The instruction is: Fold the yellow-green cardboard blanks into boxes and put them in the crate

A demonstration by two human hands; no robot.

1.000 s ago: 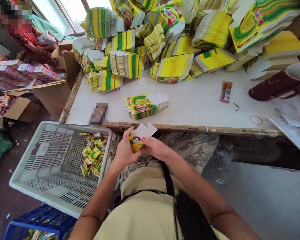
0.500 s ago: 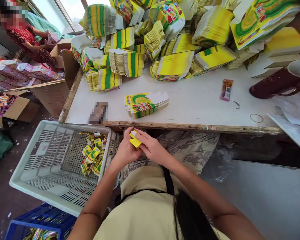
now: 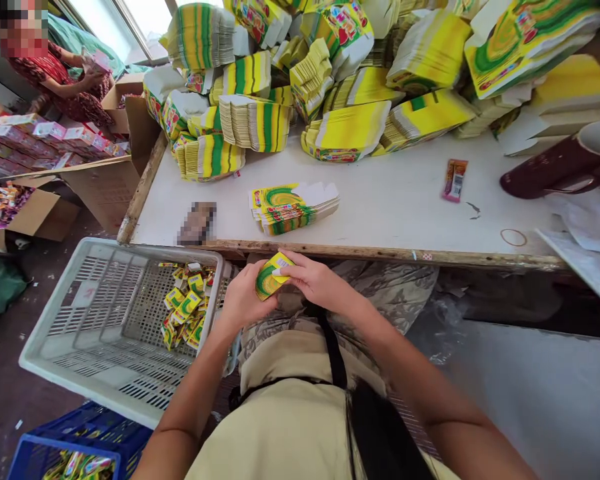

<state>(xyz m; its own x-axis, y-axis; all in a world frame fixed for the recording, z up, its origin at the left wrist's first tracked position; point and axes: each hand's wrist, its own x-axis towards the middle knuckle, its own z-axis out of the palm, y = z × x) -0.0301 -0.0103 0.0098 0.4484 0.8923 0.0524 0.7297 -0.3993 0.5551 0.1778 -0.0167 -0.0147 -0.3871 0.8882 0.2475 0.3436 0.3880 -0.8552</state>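
A small yellow and green carton [image 3: 270, 277] sits folded up between both hands, just below the table's front edge [image 3: 360, 254]. My left hand [image 3: 243, 299] wraps it from below and the left. My right hand [image 3: 314, 280] pinches its top right end with fingers pressed on a flap. Directly ahead on the table lies a short stack of flat carton blanks [image 3: 293, 207]. At my left, the white plastic crate [image 3: 95, 327] holds several folded cartons [image 3: 186, 313] in its near right corner.
Big heaps of flat yellow-green blanks [image 3: 350, 73] fill the table's back. A dark red mug [image 3: 560, 167], a small wrapped bar [image 3: 454, 180] and a rubber band [image 3: 513, 237] lie at the right. A blue crate [image 3: 70, 450] stands below. A person [image 3: 55, 73] works among cardboard boxes at far left.
The carton's white flaps stood open a second ago; they have been folded in, and the closed carton has been turned so its green and yellow face shows.
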